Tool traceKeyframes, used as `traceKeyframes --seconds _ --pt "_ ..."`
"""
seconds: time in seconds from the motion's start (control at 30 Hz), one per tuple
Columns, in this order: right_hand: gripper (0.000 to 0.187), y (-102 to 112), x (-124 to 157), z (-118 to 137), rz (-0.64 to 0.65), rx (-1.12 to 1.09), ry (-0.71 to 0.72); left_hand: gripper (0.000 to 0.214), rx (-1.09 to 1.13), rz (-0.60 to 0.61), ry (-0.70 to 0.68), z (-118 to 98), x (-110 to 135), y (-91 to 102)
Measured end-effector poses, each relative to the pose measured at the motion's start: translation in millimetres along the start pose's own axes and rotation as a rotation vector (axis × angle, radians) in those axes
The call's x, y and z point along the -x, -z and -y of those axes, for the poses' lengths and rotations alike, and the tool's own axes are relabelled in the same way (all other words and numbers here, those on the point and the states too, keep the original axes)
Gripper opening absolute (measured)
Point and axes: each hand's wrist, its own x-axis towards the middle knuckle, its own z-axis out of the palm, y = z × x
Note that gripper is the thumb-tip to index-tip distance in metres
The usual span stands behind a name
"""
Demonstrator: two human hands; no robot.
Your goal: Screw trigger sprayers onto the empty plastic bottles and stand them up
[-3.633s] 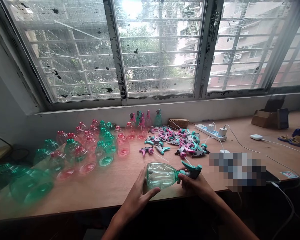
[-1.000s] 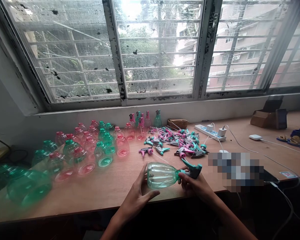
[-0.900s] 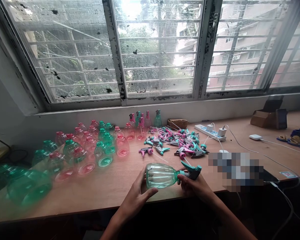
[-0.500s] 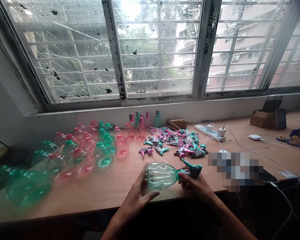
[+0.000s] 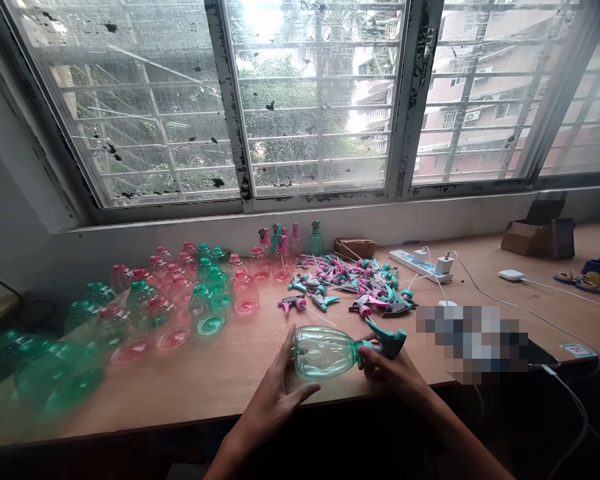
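Observation:
A clear green spray bottle [image 5: 324,353] with a teal and dark grey trigger head [image 5: 387,339] lies sideways above the table's front edge, its base to the left. My right hand [image 5: 387,367] is closed around the collar, thumb and fingers at the neck just under the trigger head. Cupped round the base end is my left hand [image 5: 275,387], its thumb stretched below the bottle and its fingers partly hidden behind it. Beyond the bottle lies a pile of loose pink, teal and grey trigger heads [image 5: 353,277], with one pink head [image 5: 293,304] at its near left.
Many open pink bottles [image 5: 244,293] and green bottles [image 5: 209,313] stand on the left of the wooden table [image 5: 190,393]. Several bottles with heads [image 5: 316,238] stand by the wall. A power strip [image 5: 420,265], cables, a blurred patch [image 5: 480,343] and a cardboard box [image 5: 527,237] are on the right.
Almost nothing differs. Both hands keep their hold on the spray bottle, and the view has shifted very slightly.

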Motion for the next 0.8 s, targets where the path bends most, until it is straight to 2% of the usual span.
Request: traceKeyframes --seconds 0.2,0.47,0.67,0.8 --pt "0.041 1.6 -1.6 -3.4 0.018 0.027 0.008 0.074 -0.026 0.025 -0.021 -8.8 -1.2 1.8" --pt "0.039 0.5 -0.6 -3.3 0.012 -0.041 -0.008 0.092 -0.020 0.012 -0.023 -0.2 -0.1 0.6" --pt "0.037 -0.1 0.2 0.9 0.040 0.020 0.030 0.069 -0.031 0.045 -0.032 -6.9 -1.2 2.9" --pt "0.041 0.0 0.0 0.2 -0.013 -0.023 -0.017 0.079 -0.075 0.007 -0.037 -0.6 -1.3 0.9"
